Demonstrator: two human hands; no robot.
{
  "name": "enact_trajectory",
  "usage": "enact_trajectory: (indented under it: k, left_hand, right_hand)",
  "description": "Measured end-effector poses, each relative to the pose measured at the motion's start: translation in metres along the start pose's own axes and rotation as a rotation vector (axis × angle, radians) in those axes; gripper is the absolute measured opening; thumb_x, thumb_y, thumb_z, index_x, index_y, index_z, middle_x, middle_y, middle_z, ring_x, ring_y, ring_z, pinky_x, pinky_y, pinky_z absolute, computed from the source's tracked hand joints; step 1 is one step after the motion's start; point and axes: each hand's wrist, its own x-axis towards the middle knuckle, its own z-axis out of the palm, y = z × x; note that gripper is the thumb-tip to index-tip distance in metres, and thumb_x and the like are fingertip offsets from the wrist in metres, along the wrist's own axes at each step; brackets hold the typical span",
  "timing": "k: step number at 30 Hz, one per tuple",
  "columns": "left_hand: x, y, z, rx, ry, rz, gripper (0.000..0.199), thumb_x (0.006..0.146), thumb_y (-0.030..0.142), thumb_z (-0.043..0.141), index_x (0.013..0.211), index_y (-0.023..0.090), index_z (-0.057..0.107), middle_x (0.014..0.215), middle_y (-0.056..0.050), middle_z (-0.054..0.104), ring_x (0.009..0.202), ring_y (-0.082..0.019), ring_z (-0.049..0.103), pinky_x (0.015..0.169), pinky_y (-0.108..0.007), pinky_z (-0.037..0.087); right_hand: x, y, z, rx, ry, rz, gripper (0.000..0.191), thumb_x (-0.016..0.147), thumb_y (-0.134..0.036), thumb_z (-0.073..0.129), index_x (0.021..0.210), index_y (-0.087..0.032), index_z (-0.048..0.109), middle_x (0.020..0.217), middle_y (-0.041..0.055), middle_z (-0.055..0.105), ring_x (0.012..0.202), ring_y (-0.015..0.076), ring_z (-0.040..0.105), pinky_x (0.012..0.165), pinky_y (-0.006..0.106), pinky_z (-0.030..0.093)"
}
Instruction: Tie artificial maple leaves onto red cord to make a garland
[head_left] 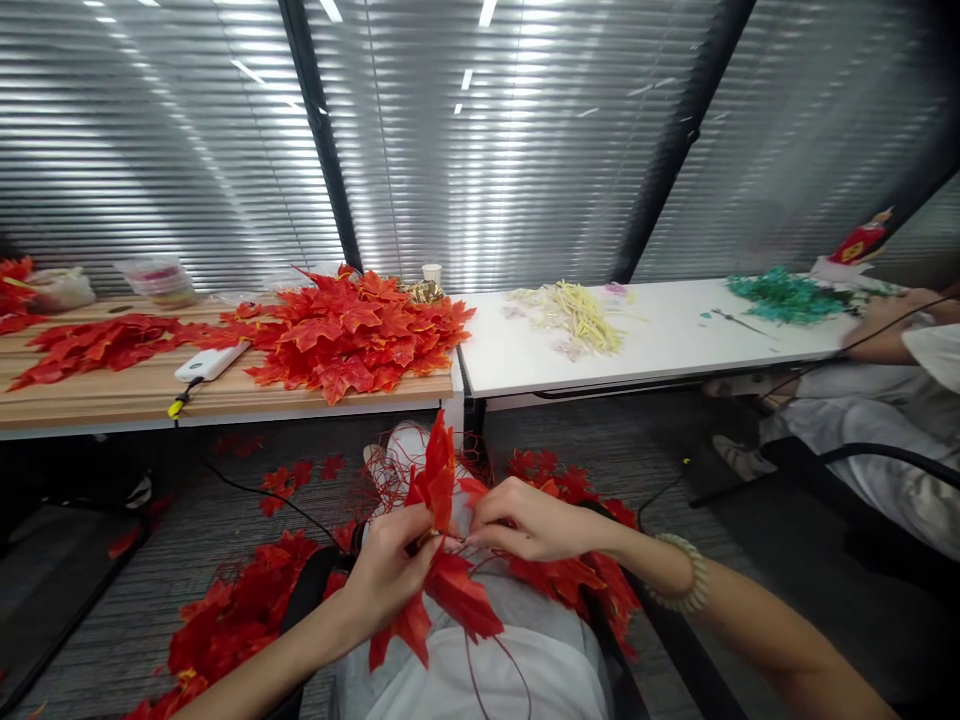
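Over my lap, my left hand [397, 560] pinches several red artificial maple leaves [457, 590] near their stems. Close against it, my right hand [517, 520] has thumb and fingertips pressed together at the leaf stems, seemingly on a thin red cord [480, 565]. The exact grip point is too small to make out. A loop of this cord hangs down over my white shirt. More cord lies in a tangle [390, 470] by my knees. Red maple leaves [577, 580] also rest under my right forearm.
A big heap of red leaves [360, 335] and a white power bank [212, 362] lie on the wooden table [112, 400]. Yellow strips [581, 315] and green material [787, 295] lie on the white table [517, 365]. At right sits another person [862, 430]. Fallen leaves [232, 610] cover floor at left.
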Motion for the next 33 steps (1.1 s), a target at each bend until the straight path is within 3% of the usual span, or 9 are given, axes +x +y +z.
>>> enact_trajectory:
  k: [5, 8, 10, 14, 17, 20, 26, 29, 33]
  left_hand:
    - [-0.001, -0.008, -0.004, 0.031, 0.026, -0.018, 0.014, 0.074, 0.019, 0.054, 0.066, 0.016, 0.065, 0.059, -0.001, 0.063, 0.052, -0.012, 0.056, 0.053, -0.019, 0.045]
    - [-0.002, -0.023, -0.018, 0.050, 0.127, -0.088, 0.014, 0.073, 0.018, 0.053, 0.071, 0.015, 0.066, 0.065, -0.003, 0.067, 0.058, -0.013, 0.060, 0.057, -0.021, 0.046]
    - [-0.003, -0.031, -0.031, 0.041, 0.134, -0.157, 0.014, 0.074, 0.023, 0.056, 0.072, 0.015, 0.067, 0.069, -0.004, 0.068, 0.062, -0.015, 0.061, 0.059, -0.022, 0.047]
    - [-0.005, -0.035, -0.055, 0.016, 0.034, -0.234, 0.022, 0.075, 0.035, 0.056, 0.072, 0.016, 0.066, 0.071, -0.004, 0.068, 0.066, -0.017, 0.060, 0.061, -0.024, 0.046]
    - [-0.005, -0.032, -0.061, 0.047, -0.127, -0.275, 0.034, 0.080, 0.040, 0.049, 0.057, 0.015, 0.056, 0.054, 0.001, 0.056, 0.052, -0.012, 0.049, 0.050, -0.020, 0.038]
    - [-0.004, -0.031, -0.060, 0.065, -0.277, -0.263, 0.035, 0.084, 0.040, 0.043, 0.059, 0.016, 0.050, 0.054, 0.003, 0.049, 0.050, -0.009, 0.041, 0.048, -0.019, 0.031]
    - [0.020, -0.020, -0.071, 0.299, -0.343, -0.169, 0.035, 0.090, 0.036, 0.030, 0.069, 0.018, 0.051, 0.060, 0.002, 0.053, 0.054, -0.012, 0.048, 0.054, -0.021, 0.032]
    - [0.055, -0.004, -0.092, 0.546, -0.229, -0.073, 0.036, 0.091, 0.036, 0.029, 0.071, 0.018, 0.053, 0.060, -0.001, 0.055, 0.054, -0.013, 0.051, 0.054, -0.024, 0.031]
    - [0.133, 0.017, -0.127, 0.900, 0.198, 0.012, 0.039, 0.091, 0.038, 0.026, 0.079, 0.016, 0.055, 0.063, -0.005, 0.057, 0.057, -0.017, 0.052, 0.055, -0.027, 0.030]
  right_hand:
    - [-0.004, -0.004, -0.003, -0.005, -0.004, -0.034, 0.023, 0.086, -0.018, 0.044, 0.071, -0.010, 0.060, 0.063, 0.0035, 0.058, 0.056, 0.0081, 0.047, 0.059, 0.018, 0.036]
    - [-0.017, -0.005, -0.009, 0.042, 0.044, 0.000, 0.027, 0.087, -0.024, 0.044, 0.070, -0.011, 0.059, 0.063, 0.0029, 0.057, 0.057, 0.0078, 0.047, 0.058, 0.018, 0.036]
    - [-0.029, -0.004, -0.014, 0.062, 0.122, 0.079, 0.031, 0.089, -0.028, 0.042, 0.070, -0.011, 0.059, 0.064, 0.0031, 0.056, 0.059, 0.0080, 0.047, 0.059, 0.019, 0.036]
    - [-0.046, 0.006, -0.020, 0.064, 0.235, 0.245, 0.037, 0.089, -0.034, 0.040, 0.065, -0.011, 0.056, 0.059, 0.0006, 0.051, 0.055, 0.0073, 0.041, 0.056, 0.020, 0.033]
    - [-0.047, 0.015, -0.017, 0.121, 0.196, 0.284, 0.039, 0.088, -0.038, 0.040, 0.064, -0.011, 0.055, 0.058, 0.0001, 0.050, 0.054, 0.0074, 0.040, 0.054, 0.019, 0.032]
    - [-0.043, 0.018, -0.011, 0.161, 0.149, 0.289, 0.041, 0.088, -0.041, 0.041, 0.066, -0.010, 0.057, 0.061, 0.0014, 0.053, 0.056, 0.0080, 0.043, 0.055, 0.019, 0.034]
    - [-0.034, 0.021, 0.000, 0.167, 0.088, 0.285, 0.041, 0.088, -0.042, 0.041, 0.068, -0.010, 0.059, 0.062, 0.0023, 0.056, 0.058, 0.0082, 0.046, 0.058, 0.019, 0.036]
    - [-0.030, 0.024, 0.003, 0.155, 0.075, 0.285, 0.041, 0.088, -0.042, 0.041, 0.069, -0.011, 0.060, 0.062, 0.0022, 0.056, 0.057, 0.0083, 0.047, 0.058, 0.019, 0.036]
    - [-0.027, 0.026, 0.006, 0.159, 0.049, 0.289, 0.041, 0.087, -0.042, 0.042, 0.067, -0.011, 0.059, 0.060, 0.0017, 0.055, 0.057, 0.0085, 0.047, 0.059, 0.020, 0.036]
